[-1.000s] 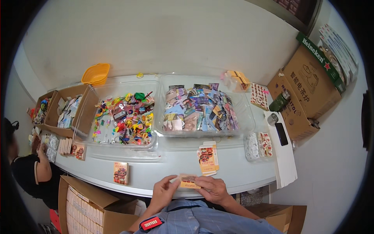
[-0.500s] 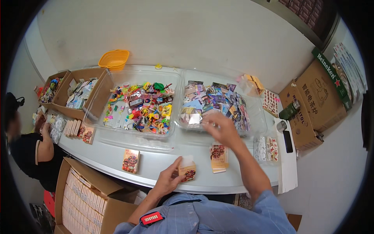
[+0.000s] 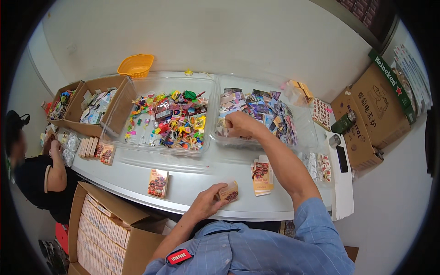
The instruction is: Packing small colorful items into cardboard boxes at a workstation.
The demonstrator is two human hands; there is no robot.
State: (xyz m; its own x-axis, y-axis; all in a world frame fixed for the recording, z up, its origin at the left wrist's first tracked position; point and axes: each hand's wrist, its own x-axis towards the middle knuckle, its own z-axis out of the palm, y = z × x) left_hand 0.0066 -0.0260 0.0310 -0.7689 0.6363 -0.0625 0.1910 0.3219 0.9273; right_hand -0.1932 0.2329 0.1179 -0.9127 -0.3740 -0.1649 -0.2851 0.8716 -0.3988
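Near the table's front edge, my left hand [image 3: 206, 201] is closed around a small orange carton [image 3: 229, 192] with a printed front; its top is partly hidden by the fingers. My right hand [image 3: 241, 125] reaches into a clear plastic bin [image 3: 307, 140] of glossy picture cards [image 3: 261, 112]. Its fingers are curled down at the left part of the cards, and whatever they grip is hidden. Flat orange cartons [image 3: 261, 176] lie stacked below my right forearm. Left of my left hand lies another orange carton [image 3: 157, 183] with cartoon figures on it.
A second clear bin [image 3: 137, 149] holds colourful small toys. Brown boxes [image 3: 117, 103] with packets stand at the left, near a co-worker [image 3: 39, 172]. A large carton [image 3: 133, 250] full of small boxes sits below the table's edge. A phone [image 3: 342, 159] and bottle [image 3: 343, 123] are at right.
My right hand has moved left and down into the cards, its fingers now curled. The left hand has shifted slightly right and up with the carton.
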